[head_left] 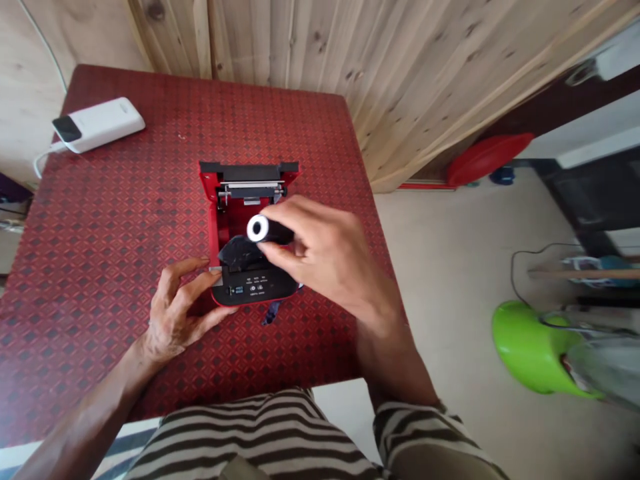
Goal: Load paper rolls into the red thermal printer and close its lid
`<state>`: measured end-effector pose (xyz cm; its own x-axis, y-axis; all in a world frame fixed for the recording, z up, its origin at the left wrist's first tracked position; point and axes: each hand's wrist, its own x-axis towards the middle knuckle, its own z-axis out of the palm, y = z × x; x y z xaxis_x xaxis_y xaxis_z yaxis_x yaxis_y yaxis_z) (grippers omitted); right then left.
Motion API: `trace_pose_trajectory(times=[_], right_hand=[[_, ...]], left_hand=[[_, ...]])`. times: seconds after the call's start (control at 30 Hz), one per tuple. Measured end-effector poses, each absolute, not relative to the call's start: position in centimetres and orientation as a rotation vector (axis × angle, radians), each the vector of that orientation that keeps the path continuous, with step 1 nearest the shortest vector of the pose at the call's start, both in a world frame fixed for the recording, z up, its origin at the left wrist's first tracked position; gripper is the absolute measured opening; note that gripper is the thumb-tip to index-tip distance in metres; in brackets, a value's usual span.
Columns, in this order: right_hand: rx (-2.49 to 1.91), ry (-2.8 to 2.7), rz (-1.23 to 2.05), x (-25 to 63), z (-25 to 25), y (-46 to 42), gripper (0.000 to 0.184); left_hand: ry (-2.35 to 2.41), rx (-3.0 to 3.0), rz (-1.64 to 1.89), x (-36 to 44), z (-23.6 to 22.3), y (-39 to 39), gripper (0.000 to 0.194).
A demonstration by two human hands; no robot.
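Note:
A small red and black label printer [257, 283] lies on the table with its lid [250, 173] tilted up at the back, showing a roller inside. My left hand [175, 310] grips its front left corner, fingertips on the top edge and thumb along the front. Between the thumb and fingers of my right hand [325, 257] is a small black roll [275, 231] with a white ring-shaped end, held above the open compartment. Below the roll, a crumpled black piece of film [240, 253] rests over the compartment's edge; whether it joins the roll I cannot tell.
The table has a red patterned cover [165, 180]. A white power bank [103, 123] with a cable lies at its back left. Wooden planks [295, 43] form the wall behind. On the floor to the right stand a green plastic stool [530, 347] and a red basin [487, 160].

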<state>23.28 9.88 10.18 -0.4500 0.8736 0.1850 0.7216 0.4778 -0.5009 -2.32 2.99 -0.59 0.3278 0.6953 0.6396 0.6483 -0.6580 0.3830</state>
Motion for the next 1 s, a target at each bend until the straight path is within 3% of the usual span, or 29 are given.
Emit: trace_pose_trajectory(times=[0.2,0.4,0.6,0.77,0.9,1.0], right_hand=[[-1.312,-1.374,0.7,29.2,3.5,10.5,0.033],[-1.443,-1.367,0.95,28.6,-2.6,10.7,0.037],[-1.483,-1.486,0.982,28.3,-2.9,10.3,0.035],[-1.55,-1.505,0.949,29.7,-1.4,9.0,0.053],[-1.569,-1.673,0.907,31.1,0.9,5.8,0.019],[-1.451,-1.838,1.073,30.7,1.5,3.7,0.026]], left_hand=[[1.279,2.544,1.308,-1.9,-0.3,3.3,0.073],[1.29,2.531,1.304,-2.0,-0.5,3.5,0.075],[1.28,2.527,1.28,-2.1,-0.4,3.6,0.077],[1.294,2.52,1.292,-2.2,-0.6,3.6,0.078],[1.316,2.495,1.242,-2.3,-0.8,3.4,0.078],[1.346,2.474,1.21,-2.4,-0.8,3.2,0.077]])
